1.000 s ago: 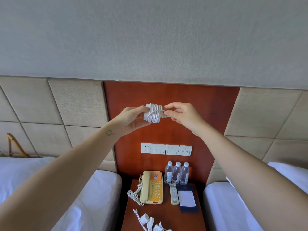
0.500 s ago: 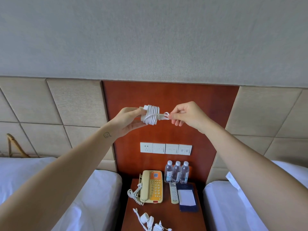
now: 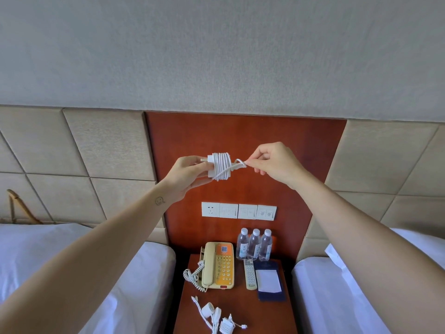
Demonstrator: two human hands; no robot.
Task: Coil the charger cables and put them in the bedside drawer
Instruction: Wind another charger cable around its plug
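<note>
Up before the red wooden panel, between the two beds, I have one charger held in both hands. My left hand grips the white plug block at its pronged end, thumb on top and the other fingers curled beneath. The cable is wound round the block in tight turns. My right hand pinches the free cable end between thumb and forefinger, and a small loop stands just beside the coil.

I judge it light. The block looks hard and smooth, a rigid core to hold. The cord looks thin, limp and a little springy, so the turns may slacken unless the end is tucked. I would carry it by the block's flat faces, pressing across the turns, never by the cord.

More white chargers lie loose at the near edge of the surface, below the telephone. The drawer is out of view.

No writing is legible to me. The telephone's orange panel bears a small square code, the labels on the water bottles are too small to read, and the wall switches show only icons.
</note>
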